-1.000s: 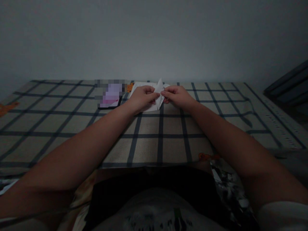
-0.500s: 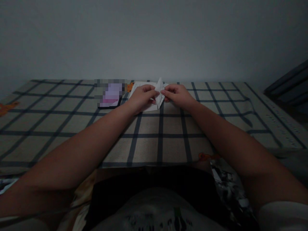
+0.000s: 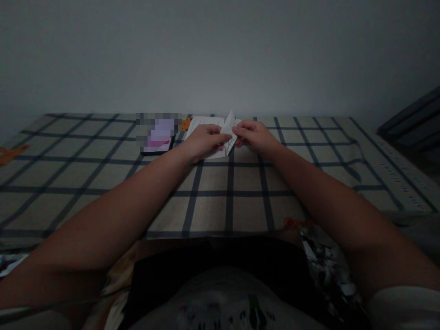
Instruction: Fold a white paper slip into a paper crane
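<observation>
A piece of folded white paper, pointed at the top and narrowing toward the bottom, stands upright between my two hands. My left hand pinches it from the left, thumb across its front face. From the other side, my right hand grips its right edge between thumb and fingers. Behind and beneath my left hand lie flat white sheets on the tablecloth. The fingertips behind the folded paper are partly hidden.
A phone with a lit, partly blurred screen lies left of my hands. The checked tablecloth covers the table, which meets a plain wall at the back. Dark slatted furniture stands at the far right.
My left thumb has slid a little to the right across the folded paper. The paper's tip has shifted slightly right. Both hands keep hold of it.
</observation>
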`<state>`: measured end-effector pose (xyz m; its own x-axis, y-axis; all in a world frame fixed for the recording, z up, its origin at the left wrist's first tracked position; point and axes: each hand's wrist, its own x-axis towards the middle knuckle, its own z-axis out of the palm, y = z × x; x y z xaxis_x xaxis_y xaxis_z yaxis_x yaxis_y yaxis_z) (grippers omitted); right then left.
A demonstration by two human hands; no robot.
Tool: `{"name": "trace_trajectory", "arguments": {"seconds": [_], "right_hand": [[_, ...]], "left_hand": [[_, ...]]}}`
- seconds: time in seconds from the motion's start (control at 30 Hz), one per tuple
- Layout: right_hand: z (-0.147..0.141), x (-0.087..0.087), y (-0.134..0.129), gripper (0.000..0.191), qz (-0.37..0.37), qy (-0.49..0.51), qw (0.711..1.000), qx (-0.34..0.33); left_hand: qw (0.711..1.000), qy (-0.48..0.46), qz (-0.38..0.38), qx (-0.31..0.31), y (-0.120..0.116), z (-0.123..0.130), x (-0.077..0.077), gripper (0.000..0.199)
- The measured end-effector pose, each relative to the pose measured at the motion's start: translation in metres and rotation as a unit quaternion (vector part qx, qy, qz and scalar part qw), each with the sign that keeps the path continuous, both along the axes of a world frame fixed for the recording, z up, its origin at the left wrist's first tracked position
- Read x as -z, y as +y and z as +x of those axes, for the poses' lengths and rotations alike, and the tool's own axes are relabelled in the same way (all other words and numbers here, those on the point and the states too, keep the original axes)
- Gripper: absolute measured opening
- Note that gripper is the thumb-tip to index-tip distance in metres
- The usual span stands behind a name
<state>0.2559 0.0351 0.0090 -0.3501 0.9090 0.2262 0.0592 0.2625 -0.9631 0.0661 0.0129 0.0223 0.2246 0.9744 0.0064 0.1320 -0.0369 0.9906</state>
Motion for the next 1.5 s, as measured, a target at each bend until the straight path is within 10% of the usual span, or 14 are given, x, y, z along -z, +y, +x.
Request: {"name": "trace_trajectory", "arguments": {"seconds": [1.5], "right_hand": [[-0.002, -0.006, -0.010, 0.024, 0.019, -0.093, 0.995, -0.029]], "left_hand": [[0.996, -0.012, 0.082, -0.039, 0.009, -0.003, 0.010, 0.020]]}}
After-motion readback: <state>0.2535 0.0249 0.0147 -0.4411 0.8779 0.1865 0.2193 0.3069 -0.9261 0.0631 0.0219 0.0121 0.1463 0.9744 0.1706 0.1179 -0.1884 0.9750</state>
